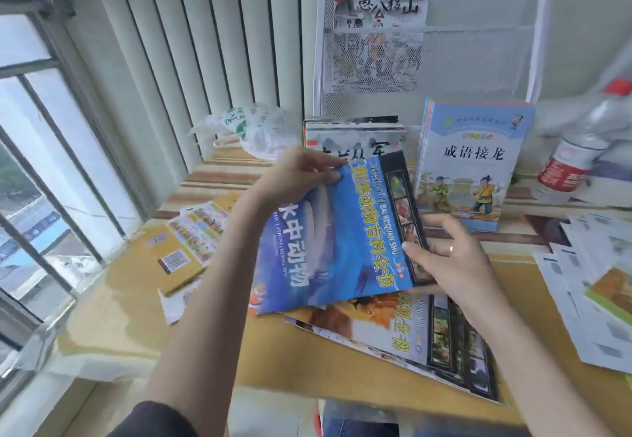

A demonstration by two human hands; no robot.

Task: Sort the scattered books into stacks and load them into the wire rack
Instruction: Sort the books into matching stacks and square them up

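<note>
plastic bag [254, 129] by blinds [191, 60] | red-capped bottle [578, 149] at right | barred window [41, 163] at left

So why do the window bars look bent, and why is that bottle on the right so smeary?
Head view: the wide-angle lens bows straight lines near the edges, so the window bars curve. The water bottle is smeared by motion blur at the frame's edge. The blue book between the left hand and right hand is sharper, lit by soft window daylight.
</note>
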